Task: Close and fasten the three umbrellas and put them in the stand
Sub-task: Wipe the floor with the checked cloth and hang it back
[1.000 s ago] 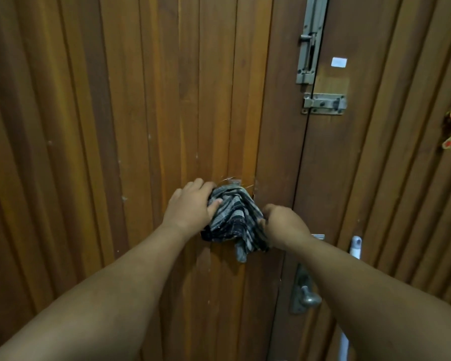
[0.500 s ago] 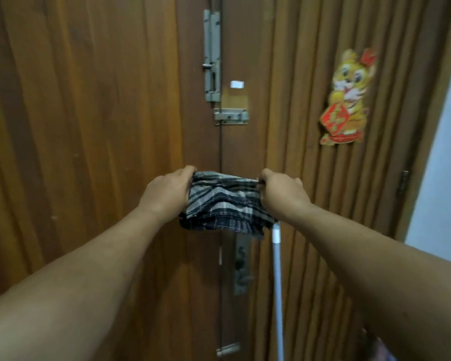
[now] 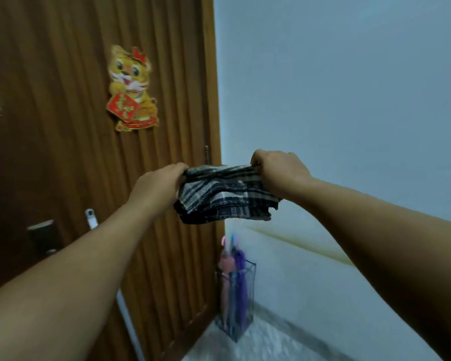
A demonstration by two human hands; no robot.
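Both hands grip a folded plaid cloth [image 3: 224, 194] held out at chest height: left hand [image 3: 158, 190] clamps its left edge, right hand [image 3: 280, 171] its right edge, fingers curled round the fabric. Below, the wire stand [image 3: 245, 308] sits on the floor in the corner between wooden door [image 3: 63, 152] and pale wall. Pink umbrella [image 3: 225, 267] and purple umbrella [image 3: 241, 272] stand upright inside it, closed. Tiger sticker [image 3: 130, 87] on door.
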